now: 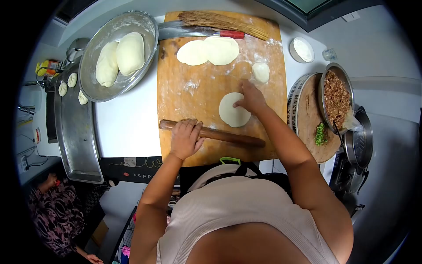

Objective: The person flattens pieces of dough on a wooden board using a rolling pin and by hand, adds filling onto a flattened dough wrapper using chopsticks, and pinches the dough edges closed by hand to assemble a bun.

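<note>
My left hand (186,137) lies over the left part of a wooden rolling pin (228,136), its fingers bent round the wood. With thumb and fingers at its upper right edge, my right hand (251,98) touches a flat round of dough (233,112). A small dough piece (260,72) sits just above that hand. Two flattened rounds (207,51) overlap near the top of the floured wooden board (184,97), below a knife with a red handle (232,34).
A metal bowl (149,66) with two big dough lumps stands left, beside a long metal tray (79,132). Right are a white bowl (301,49), a bowl of filling (337,99) and chopped greens (321,133) on a round board. Another person (57,215) is at lower left.
</note>
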The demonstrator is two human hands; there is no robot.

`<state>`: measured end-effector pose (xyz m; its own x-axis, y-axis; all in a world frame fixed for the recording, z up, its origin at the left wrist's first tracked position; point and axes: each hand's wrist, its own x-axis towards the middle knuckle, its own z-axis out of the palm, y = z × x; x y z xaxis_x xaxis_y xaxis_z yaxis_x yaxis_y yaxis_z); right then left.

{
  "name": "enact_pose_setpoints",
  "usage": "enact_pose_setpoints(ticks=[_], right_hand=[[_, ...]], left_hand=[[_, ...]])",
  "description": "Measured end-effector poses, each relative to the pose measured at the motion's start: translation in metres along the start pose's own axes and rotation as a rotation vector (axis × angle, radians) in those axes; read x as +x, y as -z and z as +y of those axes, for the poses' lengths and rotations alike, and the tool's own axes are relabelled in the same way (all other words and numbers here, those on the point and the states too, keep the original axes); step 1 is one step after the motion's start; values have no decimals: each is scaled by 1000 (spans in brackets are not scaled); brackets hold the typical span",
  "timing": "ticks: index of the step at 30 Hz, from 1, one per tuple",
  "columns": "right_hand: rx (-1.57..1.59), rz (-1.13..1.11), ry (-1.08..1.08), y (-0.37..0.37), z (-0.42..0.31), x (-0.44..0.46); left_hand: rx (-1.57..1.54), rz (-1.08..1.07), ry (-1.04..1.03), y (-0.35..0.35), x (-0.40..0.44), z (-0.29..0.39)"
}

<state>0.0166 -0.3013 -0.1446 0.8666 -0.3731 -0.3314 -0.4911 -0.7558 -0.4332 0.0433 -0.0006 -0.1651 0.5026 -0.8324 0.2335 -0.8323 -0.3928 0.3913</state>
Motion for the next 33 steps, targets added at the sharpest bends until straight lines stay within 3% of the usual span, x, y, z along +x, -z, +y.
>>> enact_pose_setpoints(ticks=[1, 4, 10, 12, 13, 14, 17, 18, 21, 22, 25, 31, 33], right_hand=[[23, -80, -78, 2, -3, 0], [9, -164, 21, 6, -1, -1], [440, 5, 216, 21, 8, 7], [650, 101, 120, 50, 5, 26], [743, 192, -78, 71, -7, 30], [668, 326, -14, 60, 43, 71], [467, 484, -202, 67, 76, 91], [334, 391, -221, 58, 93, 97], [59, 313, -89, 37, 95, 85], [55, 285, -164, 37, 80, 76], [137, 287, -37, 11, 51, 51], [49, 125, 492, -44, 12, -9], [320, 157, 402, -45, 20, 2]], left_hand=[[-3, 8, 2, 0, 0, 0], [0, 13, 3, -1, 0, 0], [0, 2, 13, 1, -1, 1], [-1, 2, 13, 2, -1, 1], [-2, 1, 12, 2, 0, 1], [0, 1, 10, 2, 0, 1], [2, 5, 7, 1, -1, 1], [0, 13, 9, 0, -1, 1], [-10, 25, 11, -1, -2, 2], [-12, 26, 9, -1, -2, 1], [-14, 34, 1, -2, -2, -1], [-43, 29, 3, 1, 0, 2], [-25, 43, -4, -2, 1, 3]])
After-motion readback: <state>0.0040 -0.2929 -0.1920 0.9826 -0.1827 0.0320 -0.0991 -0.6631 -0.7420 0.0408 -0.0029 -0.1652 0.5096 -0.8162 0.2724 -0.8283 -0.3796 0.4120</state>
